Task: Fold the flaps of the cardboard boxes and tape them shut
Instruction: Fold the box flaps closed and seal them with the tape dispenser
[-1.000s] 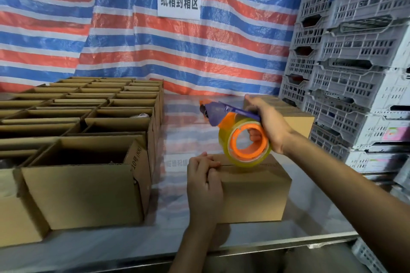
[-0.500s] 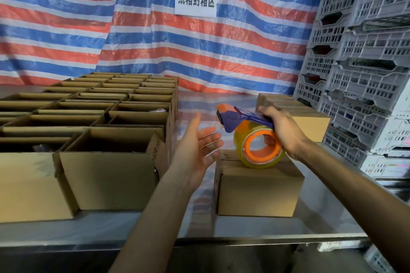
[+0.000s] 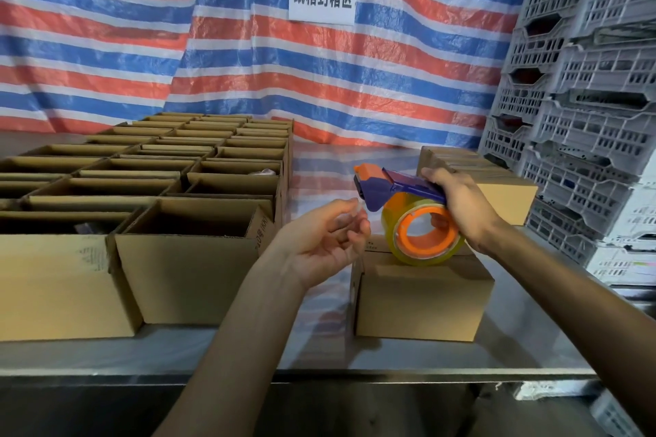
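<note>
Left hand (image 3: 326,238) is up, palm turned upward, fingers loosely curled and gripping nothing I can make out, fingertips just beside the nose of the tool. Right hand (image 3: 461,202) is wrapped firmly round the handle of the purple-and-orange plastic tape dispenser (image 3: 387,188), and its fat roll of clear tape on an orange core (image 3: 422,234) hangs right over the top of the small brown cardboard box (image 3: 422,298); whether the roll touches the lid, I can't tell. That box sits alone near the front edge of the steel table (image 3: 319,351), flaps folded flat.

So this looks like the taping step on this one, either starting a strip or between strips; any tape on the seam is too clear to see from here.

Next up, I'd say: the free end of tape needs catching at the dispenser's mouth, sticking down on the box's near edge, then a straight pull along the seam while the left hand steadies the box.

Plenty waiting: rows of open-topped brown cardboard boxes (image 3: 191,259) stand to the left, well apart from the closed one.
</note>
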